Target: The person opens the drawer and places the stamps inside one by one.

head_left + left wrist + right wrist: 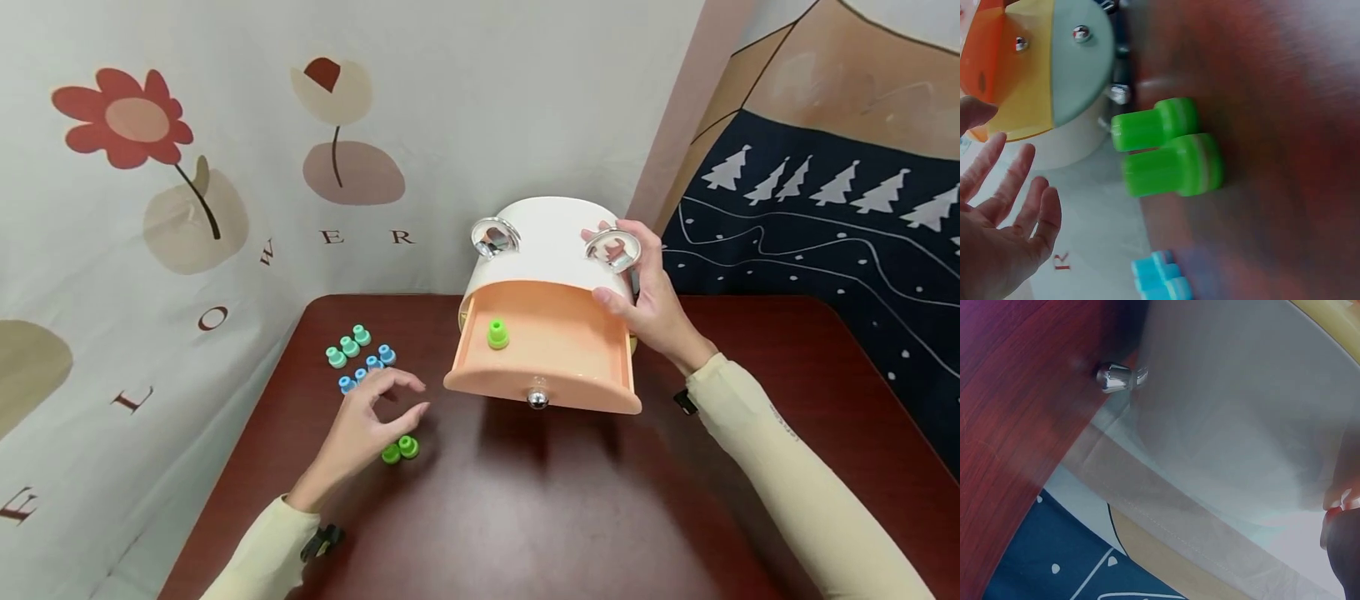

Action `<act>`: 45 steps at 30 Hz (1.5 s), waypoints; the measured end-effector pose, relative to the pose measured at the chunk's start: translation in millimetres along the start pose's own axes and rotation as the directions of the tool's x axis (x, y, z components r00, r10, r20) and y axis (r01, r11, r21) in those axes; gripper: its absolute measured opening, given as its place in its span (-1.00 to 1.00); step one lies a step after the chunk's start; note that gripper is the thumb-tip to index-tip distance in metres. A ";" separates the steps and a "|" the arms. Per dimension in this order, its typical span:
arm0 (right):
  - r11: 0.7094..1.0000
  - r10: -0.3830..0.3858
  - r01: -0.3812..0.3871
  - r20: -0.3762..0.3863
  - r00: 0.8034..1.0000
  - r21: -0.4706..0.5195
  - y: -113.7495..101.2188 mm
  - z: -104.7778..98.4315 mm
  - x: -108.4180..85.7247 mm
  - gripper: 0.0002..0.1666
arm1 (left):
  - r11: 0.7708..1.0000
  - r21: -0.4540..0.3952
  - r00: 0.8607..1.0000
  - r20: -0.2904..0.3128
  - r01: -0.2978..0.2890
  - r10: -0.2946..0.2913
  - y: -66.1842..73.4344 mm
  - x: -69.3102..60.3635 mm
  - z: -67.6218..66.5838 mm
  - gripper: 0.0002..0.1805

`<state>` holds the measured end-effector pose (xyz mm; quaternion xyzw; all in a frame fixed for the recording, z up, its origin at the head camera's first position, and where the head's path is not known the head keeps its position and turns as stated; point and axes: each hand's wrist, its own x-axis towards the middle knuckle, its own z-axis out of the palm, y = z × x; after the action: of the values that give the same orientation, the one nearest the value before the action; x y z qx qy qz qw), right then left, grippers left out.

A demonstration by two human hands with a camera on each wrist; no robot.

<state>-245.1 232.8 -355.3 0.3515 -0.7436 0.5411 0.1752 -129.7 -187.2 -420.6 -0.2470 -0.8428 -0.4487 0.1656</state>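
A white rounded box [558, 237] with silver rings on top has its orange drawer [570, 346] pulled out. One green peg [497, 335] stands inside the drawer, toward its left. My right hand [652, 300] rests on the box's right side, thumb by the drawer's upper edge. My left hand [367, 425], fingers parted and bent with nothing between them, hovers left of the drawer, over two green pegs [408, 447] on the table. The left wrist view shows the hand [1007, 219] apart from the two green pegs [1166, 165].
Several blue pegs [386, 355] stand in a row behind my left hand, partly hidden by it. Three teal pegs [349, 347] stand farther left. A printed cloth [450, 100] hangs behind the dark red table [525, 517].
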 end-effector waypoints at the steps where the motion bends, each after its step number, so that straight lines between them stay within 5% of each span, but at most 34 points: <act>1: 1.000 0.005 -0.005 0.000 1.000 0.002 -0.1 0.5 0.0 0.00 | 1.000 0.011 1.000 0.006 0.015 -0.015 -1.2 -3.6 0.1 -0.68; 7: 1.000 0.021 -0.021 -0.015 1.000 0.002 -1.4 -0.2 0.2 0.00 | 0.992 0.085 0.993 0.061 0.093 -0.098 -8.1 -17.1 3.7 -0.66; 13: 0.999 0.021 -0.021 -0.006 1.000 0.030 0.0 1.1 -0.2 0.00 | 0.966 0.186 0.972 0.118 0.181 -0.205 -9.9 -31.4 5.3 -0.65; 20: 0.998 -0.006 0.004 0.026 1.000 0.065 3.0 7.0 0.0 0.00 | 0.946 0.185 0.958 0.066 0.264 -0.280 -15.1 -51.9 1.8 -0.67; 36: 0.999 0.005 -0.005 0.001 1.000 0.046 0.6 1.0 -1.5 -0.02 | 0.960 0.171 0.970 0.069 0.220 -0.235 -23.3 -50.5 3.5 -0.66; 45: 0.998 -0.002 0.002 -0.006 1.000 0.066 1.6 2.7 -0.7 -0.02 | 0.955 0.202 0.975 -0.003 0.217 -0.221 -16.8 -44.7 2.8 -0.70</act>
<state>-245.4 230.7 -357.8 0.3564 -0.7243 0.5664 0.1662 -102.6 -204.9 -455.8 -0.1384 -0.9076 -0.3742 0.1306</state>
